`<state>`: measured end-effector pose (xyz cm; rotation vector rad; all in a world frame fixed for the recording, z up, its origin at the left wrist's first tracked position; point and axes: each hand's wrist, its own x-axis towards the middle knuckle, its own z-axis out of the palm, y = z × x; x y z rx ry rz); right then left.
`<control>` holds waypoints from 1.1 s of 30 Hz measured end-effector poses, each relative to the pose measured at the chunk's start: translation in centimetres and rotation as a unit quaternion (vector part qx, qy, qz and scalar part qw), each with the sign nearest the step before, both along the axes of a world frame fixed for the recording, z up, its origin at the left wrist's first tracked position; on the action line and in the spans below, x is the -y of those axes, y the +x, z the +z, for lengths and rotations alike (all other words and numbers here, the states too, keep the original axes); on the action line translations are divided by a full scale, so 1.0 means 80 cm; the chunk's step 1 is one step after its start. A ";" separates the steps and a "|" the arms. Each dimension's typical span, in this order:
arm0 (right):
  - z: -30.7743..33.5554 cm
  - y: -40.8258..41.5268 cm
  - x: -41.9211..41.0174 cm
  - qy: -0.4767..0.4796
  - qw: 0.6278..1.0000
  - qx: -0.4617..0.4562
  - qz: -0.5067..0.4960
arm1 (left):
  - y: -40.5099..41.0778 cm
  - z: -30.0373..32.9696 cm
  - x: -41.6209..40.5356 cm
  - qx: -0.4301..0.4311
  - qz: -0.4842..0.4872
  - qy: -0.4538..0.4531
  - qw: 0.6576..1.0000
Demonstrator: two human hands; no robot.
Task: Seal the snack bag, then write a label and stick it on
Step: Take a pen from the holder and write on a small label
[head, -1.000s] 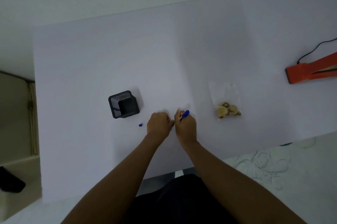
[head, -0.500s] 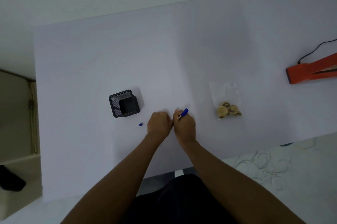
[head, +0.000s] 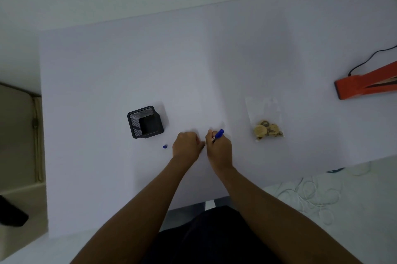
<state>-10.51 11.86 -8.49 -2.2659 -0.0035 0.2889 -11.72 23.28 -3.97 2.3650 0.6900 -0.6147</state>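
Note:
A clear snack bag [head: 264,117] with several round biscuits at its near end lies flat on the white table [head: 129,66], right of my hands. My right hand [head: 219,147] grips a blue pen [head: 218,134], tip down toward the table between my hands. Close beside it on the left, my left hand [head: 186,145] rests curled on the table, fingers closed. Whatever lies under my hands is hidden; no label can be made out. A small blue pen cap [head: 164,146] lies left of my left hand.
A black mesh pen holder [head: 145,121] stands left of my hands. An orange heat sealer [head: 365,84] with a black cord lies at the right edge. The table's near edge runs just below my forearms. A patterned white surface [head: 311,195] lies beyond the table at lower right.
My right hand with the pen has shifted very slightly left toward my left hand. Nothing else has moved.

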 end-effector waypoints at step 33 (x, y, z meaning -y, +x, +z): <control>0.010 -0.003 -0.004 0.035 0.998 0.054 0.005 | 0.001 0.002 0.000 -0.004 0.001 0.001 1.000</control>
